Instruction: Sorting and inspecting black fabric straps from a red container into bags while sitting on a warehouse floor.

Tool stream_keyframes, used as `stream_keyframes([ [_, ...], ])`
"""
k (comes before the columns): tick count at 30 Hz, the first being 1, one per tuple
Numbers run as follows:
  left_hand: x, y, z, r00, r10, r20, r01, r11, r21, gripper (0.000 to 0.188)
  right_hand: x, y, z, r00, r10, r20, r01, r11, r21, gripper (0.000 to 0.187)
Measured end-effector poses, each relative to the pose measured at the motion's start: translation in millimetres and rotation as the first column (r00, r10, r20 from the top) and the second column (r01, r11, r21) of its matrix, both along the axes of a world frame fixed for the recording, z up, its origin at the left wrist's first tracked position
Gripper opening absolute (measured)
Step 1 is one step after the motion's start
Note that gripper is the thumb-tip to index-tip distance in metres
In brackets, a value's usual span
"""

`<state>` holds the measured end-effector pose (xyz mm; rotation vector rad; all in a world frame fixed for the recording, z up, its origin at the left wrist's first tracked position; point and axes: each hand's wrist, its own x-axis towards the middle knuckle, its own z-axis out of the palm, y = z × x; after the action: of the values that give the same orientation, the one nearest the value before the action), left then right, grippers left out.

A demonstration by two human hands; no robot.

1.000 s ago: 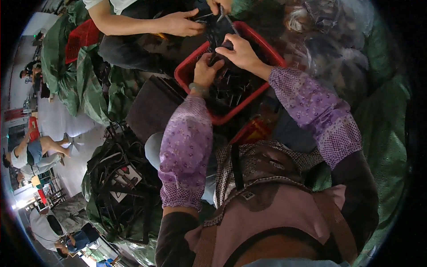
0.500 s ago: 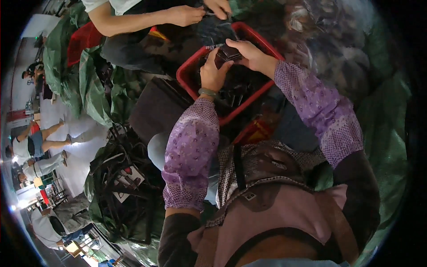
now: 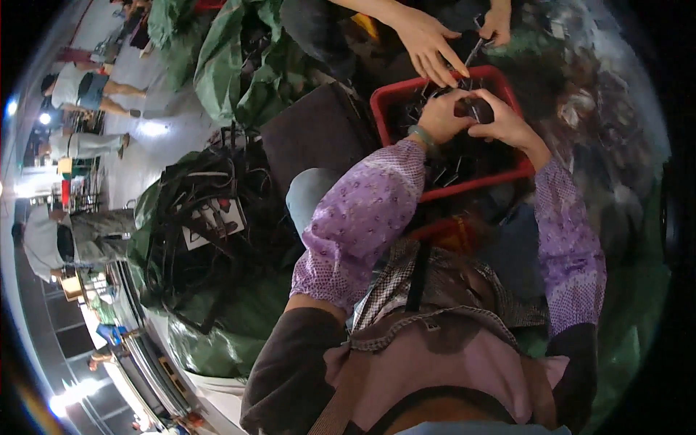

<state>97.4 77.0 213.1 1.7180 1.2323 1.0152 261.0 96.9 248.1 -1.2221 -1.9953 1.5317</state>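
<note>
Over the red basket (image 3: 426, 194), my two hands meet fingertip to fingertip. My left hand (image 3: 444, 119) and my right hand (image 3: 505, 125) are curled around a small dark piece (image 3: 481, 111), whose exact kind I cannot make out. Inside the basket lie several loose dark pieces (image 3: 444, 172), some with shiny thin edges. Just beyond my fingers, another person's hand (image 3: 429, 45) reaches over the far rim with fingers spread. That person's other hand (image 3: 497, 26) pinches a thin dark strip (image 3: 475, 52).
A dark folded stack (image 3: 312, 130) stands left of the basket. Nearer lies a green sack (image 3: 217, 348) heaped with black straps (image 3: 210, 272) and a printed card (image 3: 212, 223). Clear plastic-wrapped goods (image 3: 580, 109) pile up at the right. People stand in the aisle at far left.
My view has swung, so the basket and my hands sit farther right in the picture. My fingers have drawn together around the dark piece. The other person's hand has opened and come over the basket.
</note>
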Motion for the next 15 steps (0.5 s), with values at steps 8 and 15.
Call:
stream_keyframes([
  [8,-5.4,-0.6,4.1,0.990,0.102,0.098,-0.103,0.995,0.004,0.042,-2.2,5.0,-14.1,0.998,-0.004,0.055,-0.007,0.979,0.205,0.042],
  [15,-8.6,4.0,7.2,0.972,0.034,0.232,-0.041,0.999,0.022,0.036,-6.0,2.3,-15.1,0.981,-0.113,-0.158,0.147,0.963,0.224,0.035],
])
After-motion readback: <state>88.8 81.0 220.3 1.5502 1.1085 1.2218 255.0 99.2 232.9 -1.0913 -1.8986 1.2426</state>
